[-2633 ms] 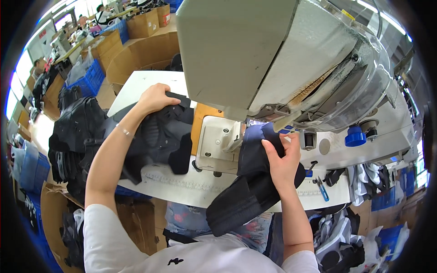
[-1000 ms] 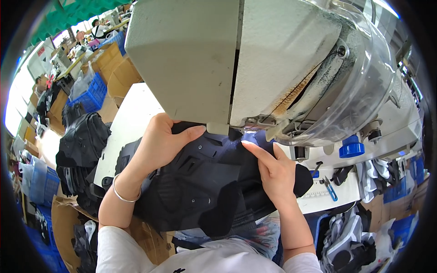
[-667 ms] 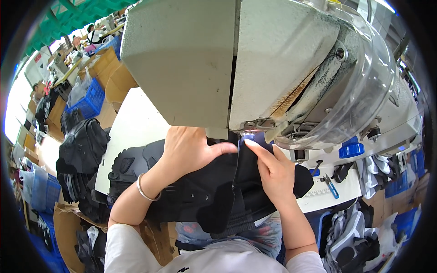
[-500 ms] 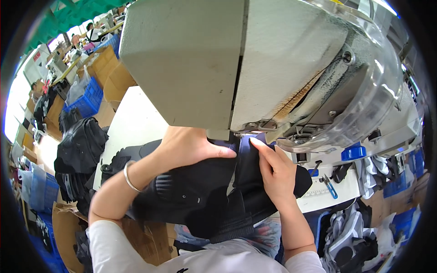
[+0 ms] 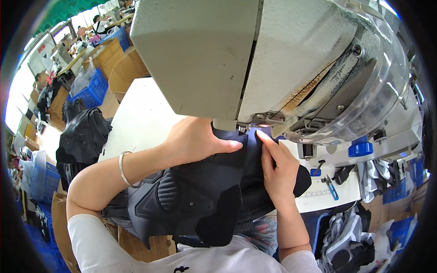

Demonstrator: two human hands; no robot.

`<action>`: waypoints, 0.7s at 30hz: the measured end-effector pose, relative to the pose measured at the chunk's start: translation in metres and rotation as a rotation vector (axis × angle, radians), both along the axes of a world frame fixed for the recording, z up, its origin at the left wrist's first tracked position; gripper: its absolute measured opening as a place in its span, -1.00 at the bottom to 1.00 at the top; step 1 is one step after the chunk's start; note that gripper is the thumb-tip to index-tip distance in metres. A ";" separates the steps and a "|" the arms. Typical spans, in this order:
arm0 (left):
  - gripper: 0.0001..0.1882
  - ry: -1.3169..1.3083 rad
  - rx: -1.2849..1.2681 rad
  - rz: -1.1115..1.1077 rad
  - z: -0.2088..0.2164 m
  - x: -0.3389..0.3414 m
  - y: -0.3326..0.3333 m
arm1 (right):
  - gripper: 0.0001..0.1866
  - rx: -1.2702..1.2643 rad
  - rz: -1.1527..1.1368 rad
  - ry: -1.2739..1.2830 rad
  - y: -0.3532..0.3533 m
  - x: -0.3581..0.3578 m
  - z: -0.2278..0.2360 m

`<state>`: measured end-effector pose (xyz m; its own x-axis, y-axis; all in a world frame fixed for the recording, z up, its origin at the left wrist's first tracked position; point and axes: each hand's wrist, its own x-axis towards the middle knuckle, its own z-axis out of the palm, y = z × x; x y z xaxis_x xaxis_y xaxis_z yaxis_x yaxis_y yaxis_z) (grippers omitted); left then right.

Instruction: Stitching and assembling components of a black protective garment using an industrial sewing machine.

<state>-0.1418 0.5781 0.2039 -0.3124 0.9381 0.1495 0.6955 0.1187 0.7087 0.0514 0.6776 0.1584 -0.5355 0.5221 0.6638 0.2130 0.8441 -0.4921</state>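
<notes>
A black and dark-grey padded fabric piece (image 5: 191,195) with a ribbed panel lies across the work surface below the pale sewing machine head (image 5: 195,59). My left hand (image 5: 193,141) lies on its far edge, thumb stretched to the right; the other fingers are mostly hidden under the machine head. My right hand (image 5: 278,168) is closed on a plain black fabric piece (image 5: 255,191) beside it, index finger pointing forward close to the lit needle area. The needle and the fabric under it are hidden by the machine head.
Thread snips (image 5: 331,187) with blue handles lie right of my right hand on the white table (image 5: 136,109). Black pieces (image 5: 86,136) are piled at left, near a blue crate (image 5: 93,88) and cardboard boxes (image 5: 127,70). Grey and black pieces (image 5: 346,236) fill the lower right.
The padded piece has turned and spread, showing more of its ribbed panel. My left forearm has swung outward to the left. My right hand stays beside the machine. The view has shifted slightly.
</notes>
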 end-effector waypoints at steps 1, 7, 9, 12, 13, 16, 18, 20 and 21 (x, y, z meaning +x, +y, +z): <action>-0.36 0.061 0.029 0.019 0.000 0.002 -0.001 | -0.67 -0.016 0.005 0.000 -0.001 0.000 0.001; -0.37 0.200 -0.067 0.028 0.004 0.000 0.006 | -0.68 -0.038 0.007 -0.004 0.001 0.000 -0.003; -0.38 0.195 -0.066 0.040 0.007 0.002 0.004 | -0.68 -0.039 0.012 0.002 0.000 -0.001 -0.001; -0.38 0.200 -0.048 0.050 0.012 0.005 0.002 | -0.69 -0.046 0.012 -0.001 0.000 0.001 0.002; -0.37 0.205 -0.033 0.050 0.012 0.004 0.003 | -0.69 -0.056 0.008 -0.014 0.001 0.000 0.002; -0.37 0.314 0.047 0.019 0.006 -0.002 0.010 | -0.71 -0.092 -0.002 -0.026 0.002 0.001 0.005; -0.37 0.331 0.092 -0.006 -0.003 -0.010 0.014 | -0.73 -0.107 -0.002 -0.012 0.003 0.001 0.003; -0.38 0.349 0.137 -0.028 -0.009 -0.015 0.016 | -0.75 -0.122 0.001 0.003 0.004 0.000 0.002; -0.39 0.334 0.149 -0.048 -0.008 -0.015 0.017 | -0.76 -0.116 0.000 -0.002 0.005 0.001 0.002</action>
